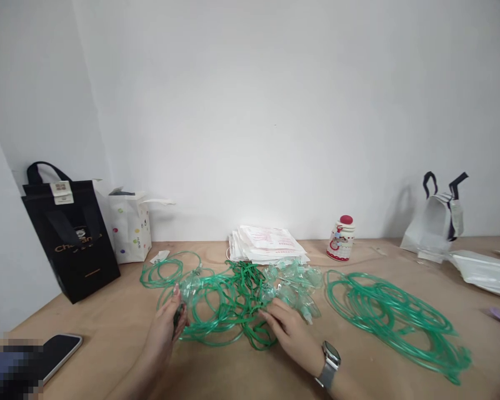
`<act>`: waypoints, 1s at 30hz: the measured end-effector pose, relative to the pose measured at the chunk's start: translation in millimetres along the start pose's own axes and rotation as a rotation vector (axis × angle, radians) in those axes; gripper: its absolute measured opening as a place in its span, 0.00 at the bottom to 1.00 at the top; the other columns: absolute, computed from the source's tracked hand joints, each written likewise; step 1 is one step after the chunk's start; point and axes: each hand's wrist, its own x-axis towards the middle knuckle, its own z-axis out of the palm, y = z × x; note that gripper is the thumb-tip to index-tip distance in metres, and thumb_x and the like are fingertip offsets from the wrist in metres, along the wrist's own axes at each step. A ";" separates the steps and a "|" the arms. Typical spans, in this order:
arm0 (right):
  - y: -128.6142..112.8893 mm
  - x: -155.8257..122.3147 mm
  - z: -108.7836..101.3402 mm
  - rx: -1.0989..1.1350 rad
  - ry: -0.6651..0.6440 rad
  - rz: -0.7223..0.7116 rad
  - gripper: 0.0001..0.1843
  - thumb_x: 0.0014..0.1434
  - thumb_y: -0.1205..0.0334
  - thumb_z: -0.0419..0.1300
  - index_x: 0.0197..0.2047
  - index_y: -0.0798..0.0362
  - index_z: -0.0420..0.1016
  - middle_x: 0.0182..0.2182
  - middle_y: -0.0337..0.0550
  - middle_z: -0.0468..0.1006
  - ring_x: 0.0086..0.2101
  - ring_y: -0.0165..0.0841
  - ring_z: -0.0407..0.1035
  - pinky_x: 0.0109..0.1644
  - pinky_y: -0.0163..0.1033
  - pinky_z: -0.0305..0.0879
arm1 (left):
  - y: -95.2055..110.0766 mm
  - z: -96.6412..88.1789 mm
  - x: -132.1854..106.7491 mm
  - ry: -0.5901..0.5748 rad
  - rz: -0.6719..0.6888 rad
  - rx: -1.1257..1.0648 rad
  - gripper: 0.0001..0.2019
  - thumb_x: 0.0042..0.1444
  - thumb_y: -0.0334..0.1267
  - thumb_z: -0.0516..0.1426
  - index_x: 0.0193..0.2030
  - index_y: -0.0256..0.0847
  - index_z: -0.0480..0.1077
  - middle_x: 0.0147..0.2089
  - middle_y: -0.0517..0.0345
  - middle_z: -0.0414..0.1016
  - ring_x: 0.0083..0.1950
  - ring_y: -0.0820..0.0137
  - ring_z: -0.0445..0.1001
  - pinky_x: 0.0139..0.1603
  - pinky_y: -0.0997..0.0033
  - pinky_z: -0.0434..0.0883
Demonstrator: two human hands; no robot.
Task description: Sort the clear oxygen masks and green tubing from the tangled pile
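My left hand [169, 318] is closed at the left of the pile, with a clear, green-tinted oxygen mask [190, 285] at its thumb and fingertips. Something dark, perhaps a strap, shows in its palm. My right hand [286, 329] is closed, its fingertips on the tangled green elastic straps [246, 283]; the exact grip is partly hidden. Several more clear masks [304, 280] lie just beyond the right hand. Coils of green tubing [210, 311] spread between the hands, and another coil [163, 272] lies at the far left.
A large tubing coil [383, 305] lies on the right. Behind the pile are stacked white printed packets [270, 244] and a red-topped bottle [340, 240]. Black [79, 239] and dotted white [129, 233] bags stand left, a clear bag [431, 228] right. A phone [62, 353] lies front left.
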 end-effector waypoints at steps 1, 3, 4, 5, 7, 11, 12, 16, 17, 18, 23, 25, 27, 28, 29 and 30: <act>-2.3 -0.3 -0.4 0.046 -0.039 -0.003 0.10 0.62 0.60 0.49 0.40 0.51 0.71 0.29 0.40 0.67 0.29 0.31 0.63 0.34 0.37 0.63 | -1.6 1.8 -1.8 -0.037 -0.013 -0.005 0.26 0.41 0.65 0.52 0.17 0.42 0.57 0.12 0.70 0.55 0.14 0.78 0.55 0.19 0.76 0.59; -9.2 -2.7 1.4 0.129 -0.104 -0.002 0.21 0.59 0.60 0.54 0.56 0.46 0.62 0.31 0.39 0.67 0.30 0.31 0.64 0.34 0.36 0.65 | -8.7 8.3 -6.8 -0.143 -0.046 -0.022 0.26 0.41 0.65 0.53 0.17 0.42 0.59 0.11 0.70 0.56 0.13 0.78 0.54 0.18 0.76 0.58; -13.1 -4.4 3.4 0.154 -0.120 0.004 0.26 0.58 0.60 0.56 0.60 0.45 0.56 0.32 0.39 0.67 0.29 0.31 0.64 0.34 0.36 0.65 | -13.5 12.2 -9.6 -0.191 -0.056 -0.027 0.26 0.40 0.66 0.54 0.16 0.41 0.59 0.10 0.69 0.55 0.13 0.79 0.52 0.18 0.76 0.57; -16.8 -6.1 6.0 0.165 -0.123 0.013 0.28 0.59 0.59 0.55 0.61 0.45 0.54 0.32 0.39 0.68 0.29 0.31 0.64 0.33 0.36 0.65 | -18.7 16.0 -12.4 -0.239 -0.064 -0.030 0.27 0.39 0.66 0.54 0.15 0.41 0.60 0.09 0.70 0.55 0.12 0.79 0.51 0.17 0.76 0.56; -23.0 -9.0 12.0 0.152 -0.113 0.038 0.26 0.60 0.56 0.53 0.61 0.46 0.56 0.32 0.40 0.68 0.30 0.33 0.64 0.34 0.37 0.65 | -28.7 22.3 -17.5 -0.323 -0.080 -0.035 0.27 0.36 0.66 0.56 0.16 0.40 0.61 0.09 0.70 0.55 0.11 0.80 0.49 0.14 0.78 0.52; -26.4 -11.6 24.2 0.069 -0.102 0.068 0.16 0.60 0.57 0.53 0.51 0.51 0.66 0.34 0.44 0.71 0.35 0.36 0.66 0.39 0.40 0.64 | -42.6 28.6 -25.8 -0.462 -0.115 -0.035 0.26 0.37 0.65 0.57 0.18 0.39 0.63 0.08 0.70 0.56 0.09 0.82 0.47 0.11 0.79 0.42; -25.7 -12.0 26.7 0.051 -0.107 0.053 0.11 0.61 0.59 0.52 0.45 0.52 0.69 0.35 0.44 0.71 0.36 0.36 0.66 0.39 0.39 0.64 | -44.7 29.2 -26.9 -0.488 -0.124 -0.035 0.26 0.38 0.64 0.58 0.18 0.39 0.62 0.08 0.70 0.56 0.09 0.82 0.47 0.11 0.79 0.42; -21.4 -14.1 31.7 0.043 -0.096 -0.017 0.13 0.64 0.64 0.46 0.30 0.52 0.67 0.30 0.42 0.70 0.33 0.33 0.66 0.36 0.36 0.62 | -46.6 28.0 -22.6 -0.519 -0.155 -0.045 0.24 0.41 0.61 0.58 0.18 0.40 0.61 0.07 0.68 0.59 0.06 0.81 0.48 0.08 0.80 0.41; -20.8 -14.6 31.6 0.058 -0.087 -0.017 0.14 0.64 0.64 0.46 0.28 0.52 0.66 0.29 0.41 0.69 0.31 0.32 0.65 0.35 0.35 0.61 | -45.5 26.9 -19.5 -0.507 -0.155 -0.052 0.24 0.41 0.62 0.57 0.18 0.40 0.61 0.07 0.68 0.59 0.06 0.81 0.48 0.08 0.80 0.41; -20.6 -15.0 31.2 0.076 -0.079 -0.012 0.14 0.64 0.63 0.45 0.27 0.52 0.65 0.28 0.40 0.69 0.30 0.32 0.65 0.34 0.35 0.61 | -44.1 25.5 -16.1 -0.492 -0.154 -0.060 0.25 0.41 0.62 0.57 0.18 0.40 0.61 0.07 0.68 0.59 0.07 0.82 0.48 0.08 0.80 0.42; -21.6 -13.6 28.9 0.141 -0.047 0.100 0.09 0.62 0.57 0.50 0.35 0.52 0.66 0.27 0.38 0.69 0.29 0.32 0.64 0.33 0.35 0.60 | -40.2 21.1 -9.7 -0.518 -0.178 -0.076 0.26 0.41 0.63 0.57 0.17 0.38 0.63 0.06 0.67 0.59 0.06 0.82 0.50 0.07 0.81 0.44; -22.1 -12.7 29.0 0.130 -0.062 0.156 0.11 0.59 0.54 0.55 0.40 0.52 0.66 0.26 0.37 0.68 0.28 0.33 0.64 0.32 0.36 0.59 | -42.4 22.5 -14.2 -0.567 -0.200 -0.073 0.25 0.41 0.61 0.57 0.17 0.38 0.63 0.06 0.66 0.60 0.06 0.81 0.50 0.07 0.81 0.44; -22.4 -12.5 29.2 0.100 -0.101 0.142 0.12 0.57 0.52 0.57 0.37 0.53 0.67 0.26 0.38 0.69 0.29 0.34 0.64 0.32 0.36 0.59 | -45.7 24.8 -19.5 -0.612 -0.213 -0.075 0.25 0.41 0.60 0.58 0.17 0.37 0.64 0.06 0.65 0.60 0.05 0.81 0.50 0.06 0.81 0.44; -22.5 -12.8 29.3 0.097 -0.122 0.116 0.11 0.58 0.52 0.56 0.35 0.53 0.68 0.28 0.39 0.69 0.31 0.34 0.64 0.33 0.36 0.59 | -47.4 25.8 -21.5 -0.623 -0.213 -0.080 0.25 0.41 0.60 0.58 0.17 0.37 0.65 0.06 0.65 0.60 0.05 0.81 0.50 0.06 0.81 0.44; -22.6 -13.1 29.3 0.103 -0.137 0.088 0.11 0.59 0.54 0.54 0.33 0.53 0.68 0.29 0.41 0.70 0.32 0.34 0.65 0.34 0.36 0.59 | -48.9 26.5 -22.9 -0.629 -0.211 -0.085 0.25 0.41 0.61 0.58 0.17 0.37 0.65 0.06 0.65 0.60 0.06 0.81 0.50 0.06 0.81 0.44; -22.6 -13.5 29.2 0.119 -0.150 0.065 0.10 0.61 0.56 0.53 0.31 0.53 0.68 0.30 0.41 0.71 0.33 0.34 0.65 0.36 0.36 0.59 | -50.1 26.9 -23.5 -0.630 -0.207 -0.089 0.25 0.41 0.61 0.58 0.17 0.37 0.64 0.06 0.66 0.60 0.06 0.82 0.50 0.06 0.81 0.43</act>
